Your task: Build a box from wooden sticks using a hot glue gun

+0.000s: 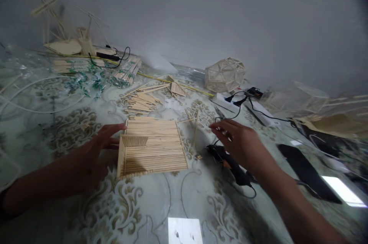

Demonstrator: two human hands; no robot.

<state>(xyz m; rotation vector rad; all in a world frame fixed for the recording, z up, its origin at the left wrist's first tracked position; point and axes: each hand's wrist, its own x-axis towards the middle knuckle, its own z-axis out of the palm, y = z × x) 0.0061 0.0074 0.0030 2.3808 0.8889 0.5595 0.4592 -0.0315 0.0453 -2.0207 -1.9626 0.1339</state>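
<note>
A flat panel of glued wooden sticks (155,146) lies on the patterned floor covering, with a low stick wall along its left side. My left hand (96,148) rests beside the panel's left edge, fingers stretched out and touching it. Over a black glue gun (234,169) my right hand (240,142) hovers, fingers spread toward loose sticks (194,121) to the right of the panel. Neither hand holds anything.
A pile of loose sticks (140,102) lies behind the panel. Further back stand a stick dome (224,74), a stick frame model (64,33) and a white power strip (230,103) with black cables. Plastic wrappers (94,79) lie at the left. A black phone (307,171) lies at the right.
</note>
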